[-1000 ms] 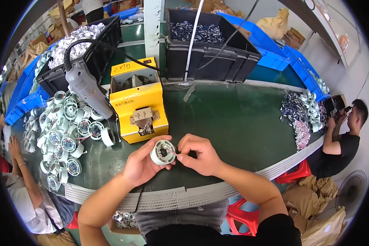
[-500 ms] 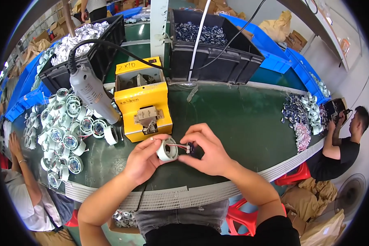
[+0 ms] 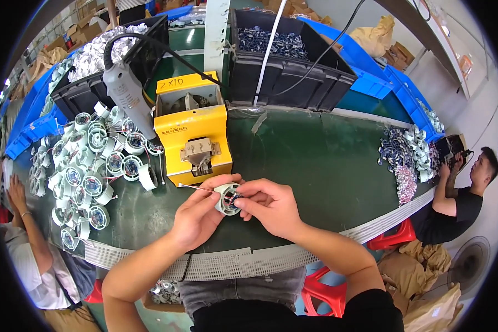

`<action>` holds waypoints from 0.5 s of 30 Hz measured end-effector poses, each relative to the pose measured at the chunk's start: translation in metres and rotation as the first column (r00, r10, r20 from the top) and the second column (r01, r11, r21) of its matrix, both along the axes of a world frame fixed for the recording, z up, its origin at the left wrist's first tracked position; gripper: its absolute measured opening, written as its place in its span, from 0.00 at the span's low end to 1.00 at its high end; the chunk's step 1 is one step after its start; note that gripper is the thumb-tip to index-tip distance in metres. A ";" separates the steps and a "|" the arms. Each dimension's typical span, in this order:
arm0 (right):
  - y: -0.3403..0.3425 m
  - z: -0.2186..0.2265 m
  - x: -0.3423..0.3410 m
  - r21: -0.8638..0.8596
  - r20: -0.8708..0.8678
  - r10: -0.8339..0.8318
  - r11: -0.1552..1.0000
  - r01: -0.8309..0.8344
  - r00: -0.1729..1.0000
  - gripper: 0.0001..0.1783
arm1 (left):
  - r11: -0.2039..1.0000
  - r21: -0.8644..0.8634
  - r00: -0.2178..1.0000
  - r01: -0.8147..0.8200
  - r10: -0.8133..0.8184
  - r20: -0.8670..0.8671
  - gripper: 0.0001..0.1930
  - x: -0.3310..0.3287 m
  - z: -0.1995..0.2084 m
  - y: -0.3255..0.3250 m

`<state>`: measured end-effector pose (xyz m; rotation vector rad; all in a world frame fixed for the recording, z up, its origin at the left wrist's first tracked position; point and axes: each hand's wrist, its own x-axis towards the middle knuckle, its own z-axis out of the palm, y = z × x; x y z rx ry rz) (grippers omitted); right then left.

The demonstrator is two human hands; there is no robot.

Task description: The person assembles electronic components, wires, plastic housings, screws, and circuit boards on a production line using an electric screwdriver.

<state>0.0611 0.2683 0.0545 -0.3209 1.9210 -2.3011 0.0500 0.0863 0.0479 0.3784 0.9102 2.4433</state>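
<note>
Above the green table my left hand [image 3: 200,213] is closed round a pale green plastic ring housing [image 3: 223,206]. A thin cable with a small white connector [image 3: 181,185] sticks out of it to the left. My right hand [image 3: 269,206] pinches a small dark blue circuit board [image 3: 237,200] at the housing's opening; it appears at least partly inside. Just beyond my hands stands a yellow machine [image 3: 196,123] with a metal fixture [image 3: 200,152] on its front. A grey electric screwdriver [image 3: 128,97] hangs to its left, over a heap of similar housings [image 3: 97,189], several with boards in them.
Black bins hold white parts [image 3: 102,55] at the far left and dark small parts [image 3: 274,45] at the back. At the right lie piles of boards and rings [image 3: 406,152] beside blue trays [image 3: 409,99]. Co-workers sit at left [image 3: 30,243] and right [image 3: 454,199].
The board, held apart to the right of the housing before, is now at its opening. The cable now extends left. The screwdriver has swung slightly right.
</note>
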 end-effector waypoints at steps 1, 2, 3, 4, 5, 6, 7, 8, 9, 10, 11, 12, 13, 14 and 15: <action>0.000 0.001 0.000 0.102 -0.052 -0.031 0.994 0.036 0.998 0.10 | 1.000 0.004 1.000 0.011 -0.011 -0.002 0.20 0.000 -0.001 0.000; 0.000 0.001 0.001 0.201 -0.107 -0.056 0.977 0.077 0.993 0.10 | 1.000 0.005 1.000 0.009 -0.009 0.002 0.20 0.001 -0.002 0.001; 0.000 -0.001 0.000 0.202 -0.105 -0.056 0.976 0.077 0.993 0.10 | 1.000 -0.005 0.999 0.018 -0.018 -0.029 0.20 0.000 -0.003 0.002; 0.001 -0.004 -0.001 0.289 -0.302 -0.061 0.945 0.152 0.951 0.10 | 1.000 -0.014 0.998 0.026 -0.027 -0.059 0.21 0.000 -0.004 0.003; 0.002 -0.006 -0.002 0.356 -0.487 -0.042 0.903 0.242 0.872 0.09 | 1.000 -0.012 0.998 0.027 -0.028 -0.058 0.21 0.001 -0.003 0.004; 0.000 -0.006 -0.002 0.356 -0.485 -0.041 0.903 0.240 0.873 0.09 | 1.000 -0.010 0.997 0.024 -0.025 -0.075 0.23 0.002 -0.003 0.005; -0.002 -0.006 -0.002 0.337 -0.556 -0.079 0.889 0.311 0.828 0.10 | 1.000 -0.006 0.995 0.022 -0.022 -0.092 0.24 0.003 -0.004 0.006; -0.004 -0.006 -0.002 0.312 -0.623 -0.114 0.871 0.379 0.774 0.11 | 1.000 -0.006 0.996 0.020 -0.021 -0.092 0.24 0.004 -0.005 0.007; -0.008 -0.005 -0.002 0.313 -0.624 -0.112 0.871 0.378 0.773 0.11 | 1.000 -0.021 0.992 0.004 -0.007 -0.129 0.27 0.006 -0.006 0.007; -0.013 -0.002 -0.002 0.194 -0.468 -0.187 0.932 0.307 0.863 0.12 | 0.999 -0.034 0.986 -0.014 0.008 -0.167 0.29 0.008 -0.008 0.007; -0.017 0.000 -0.002 0.058 -0.290 -0.226 0.966 0.253 0.930 0.12 | 0.998 -0.058 0.971 -0.030 0.015 -0.239 0.30 0.009 -0.009 0.007; -0.010 -0.002 -0.003 0.099 -0.200 -0.122 0.985 0.144 0.972 0.14 | 0.998 -0.054 0.970 -0.030 0.016 -0.241 0.30 0.008 -0.008 0.006; -0.008 -0.004 -0.005 0.103 -0.204 -0.120 0.984 0.143 0.972 0.14 | 0.972 -0.226 0.961 -0.067 0.002 -0.276 0.30 0.007 -0.007 0.004; -0.008 -0.005 -0.007 0.184 -0.285 -0.104 0.970 0.161 0.953 0.13 | 0.915 -0.389 0.952 -0.110 -0.016 -0.307 0.30 0.006 -0.005 0.001; -0.008 -0.005 -0.011 0.261 -0.365 -0.077 0.948 0.182 0.928 0.11 | 0.886 -0.439 0.970 -0.151 0.046 -0.241 0.30 0.006 -0.008 0.003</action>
